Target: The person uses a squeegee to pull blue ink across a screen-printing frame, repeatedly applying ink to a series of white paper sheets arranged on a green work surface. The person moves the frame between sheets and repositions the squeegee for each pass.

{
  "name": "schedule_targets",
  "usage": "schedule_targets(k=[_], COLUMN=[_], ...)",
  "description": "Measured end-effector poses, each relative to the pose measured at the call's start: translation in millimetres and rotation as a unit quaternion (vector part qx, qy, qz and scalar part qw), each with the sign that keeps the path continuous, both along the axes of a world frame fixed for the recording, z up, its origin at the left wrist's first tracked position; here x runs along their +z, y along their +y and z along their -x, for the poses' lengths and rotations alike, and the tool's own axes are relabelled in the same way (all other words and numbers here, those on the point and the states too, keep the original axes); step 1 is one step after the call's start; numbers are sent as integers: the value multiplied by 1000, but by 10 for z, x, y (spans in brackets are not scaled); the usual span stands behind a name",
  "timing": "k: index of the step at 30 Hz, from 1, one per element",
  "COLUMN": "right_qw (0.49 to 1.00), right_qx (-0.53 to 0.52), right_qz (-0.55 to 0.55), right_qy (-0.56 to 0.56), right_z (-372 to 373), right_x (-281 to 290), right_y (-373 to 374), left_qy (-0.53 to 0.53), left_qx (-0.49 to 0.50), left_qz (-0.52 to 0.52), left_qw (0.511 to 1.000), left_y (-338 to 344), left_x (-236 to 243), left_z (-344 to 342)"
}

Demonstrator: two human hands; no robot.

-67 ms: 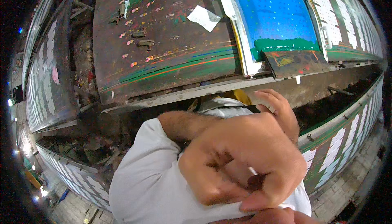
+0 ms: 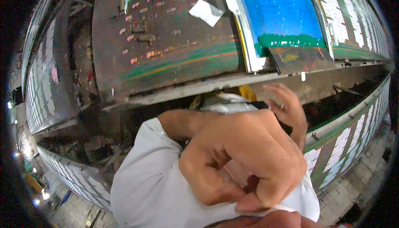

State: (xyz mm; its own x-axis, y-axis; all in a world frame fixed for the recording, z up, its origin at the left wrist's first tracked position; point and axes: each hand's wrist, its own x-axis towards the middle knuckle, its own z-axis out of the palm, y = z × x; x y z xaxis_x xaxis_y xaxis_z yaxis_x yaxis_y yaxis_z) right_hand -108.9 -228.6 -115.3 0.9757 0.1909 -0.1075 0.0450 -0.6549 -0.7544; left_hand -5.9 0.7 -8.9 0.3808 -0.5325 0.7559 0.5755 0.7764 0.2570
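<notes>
A: How is the left hand (image 2: 257, 143) looking?

B: It is showing large in front of the white shirt (image 2: 141, 170), its fingers bending inward around a small gap. I can't tell whether it is gripping anything.

A: And the right hand (image 2: 293, 111)?

B: That one is hovering beyond it, near the edge of the tabletop (image 2: 187, 53). Its fingers are bending loosely and standing apart, and it is looking empty, though slightly blurred.

A: What is lying nearest to it?

B: A dark, paint-stained board (image 2: 301, 59), just past the fingers. It is resting at the near end of the blue screen (image 2: 282, 12), beside a band of glossy green paint (image 2: 291, 41). A pale frame (image 2: 245, 33) is bordering the blue.

A: Anything farther left?

B: A white sheet (image 2: 205, 13) is lying on the dark surface, left of the frame.
</notes>
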Motion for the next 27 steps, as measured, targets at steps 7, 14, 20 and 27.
schedule_targets(k=[7,14,20,27], right_qw=[998,984,949,950], right_qx=[-52,35,157,164], right_qz=[-28,170,250,229], right_qy=[-27,-41,-115,-136], right_z=[69,-178,-578,-878], right_x=[208,-3,-462,-412], right_y=[-1042,-2226,-2679,-2781], left_qy=[-221,-170,-232,-382], left_qx=[-156,368,725,707], left_qz=[-118,-422,-613,-595], left_qw=[955,811,212,17], left_y=[-197,-623,-954,-1039], left_x=[-319,-987,-1893,-2630], left_z=[-103,-1366,-2830,-3244])
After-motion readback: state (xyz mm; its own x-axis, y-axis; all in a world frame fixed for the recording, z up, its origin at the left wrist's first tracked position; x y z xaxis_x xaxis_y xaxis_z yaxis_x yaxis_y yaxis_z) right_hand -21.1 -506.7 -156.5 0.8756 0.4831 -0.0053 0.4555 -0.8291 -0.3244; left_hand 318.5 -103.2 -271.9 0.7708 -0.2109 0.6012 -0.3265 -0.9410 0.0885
